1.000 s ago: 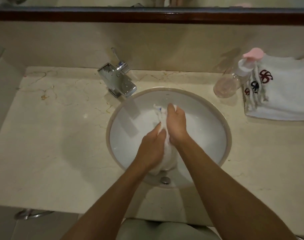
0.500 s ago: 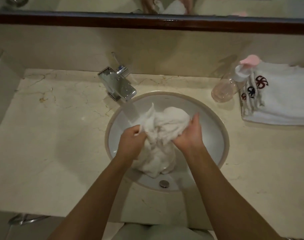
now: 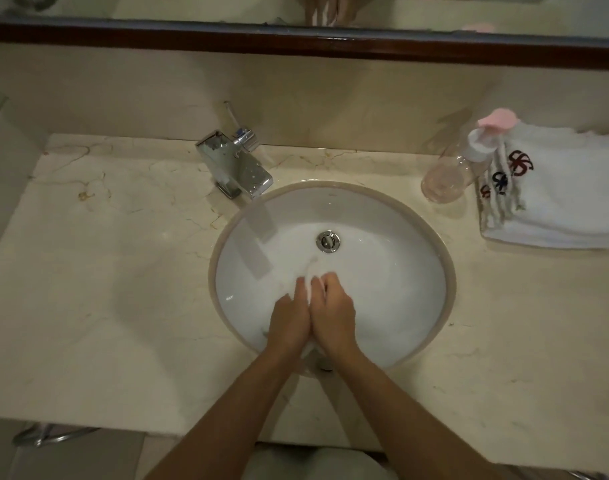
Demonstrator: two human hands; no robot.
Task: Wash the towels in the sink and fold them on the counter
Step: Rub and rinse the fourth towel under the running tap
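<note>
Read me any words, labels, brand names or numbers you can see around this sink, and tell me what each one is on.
No readable text.
Folded white towels: red and dark embroidered swirl emblems, not letters.
Clear pump bottle: no label visible.
Chrome faucet: no marking legible.

light: dim, warm | shadows: soft arm shadows on bench [image 3: 105, 271] | glare: glints on tap [image 3: 239, 168] | blur: slight at hands | edges: wide-angle bowing

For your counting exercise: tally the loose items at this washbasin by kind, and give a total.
Towel being squeezed between the hands in the sink: 1
Folded towel stack on the counter: 1
Clear pump bottle: 1
Total: 3
</note>
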